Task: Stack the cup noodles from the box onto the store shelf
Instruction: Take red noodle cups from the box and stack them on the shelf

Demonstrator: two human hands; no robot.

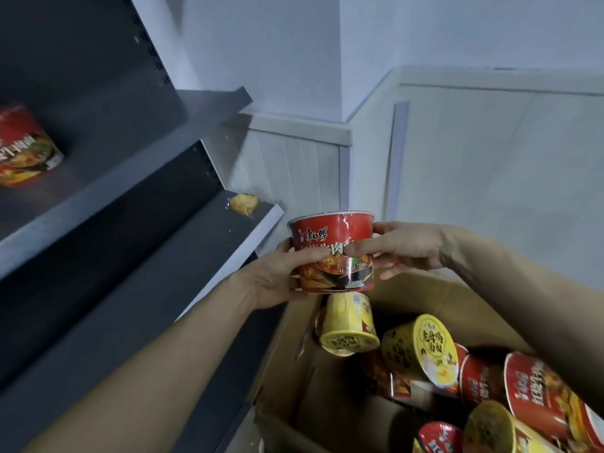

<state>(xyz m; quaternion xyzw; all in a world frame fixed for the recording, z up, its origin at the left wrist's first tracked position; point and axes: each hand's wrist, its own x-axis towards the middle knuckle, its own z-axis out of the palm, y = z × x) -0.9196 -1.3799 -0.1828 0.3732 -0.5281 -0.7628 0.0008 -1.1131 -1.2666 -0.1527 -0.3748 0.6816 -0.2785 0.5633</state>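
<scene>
Fingers of my left hand (277, 276) and right hand (415, 250) curl round a red noodle cup (330, 230) (upright, lid up), holding it above the far left corner of the cardboard box (441, 295), right of the dark shelf (196, 256).

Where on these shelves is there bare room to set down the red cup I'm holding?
The upper shelf is bare from the shelved red cup at its left to its right end. The lower shelf is bare up to the yellow scrap at its far end. The cardboard box is crowded with cup noodles.
</scene>
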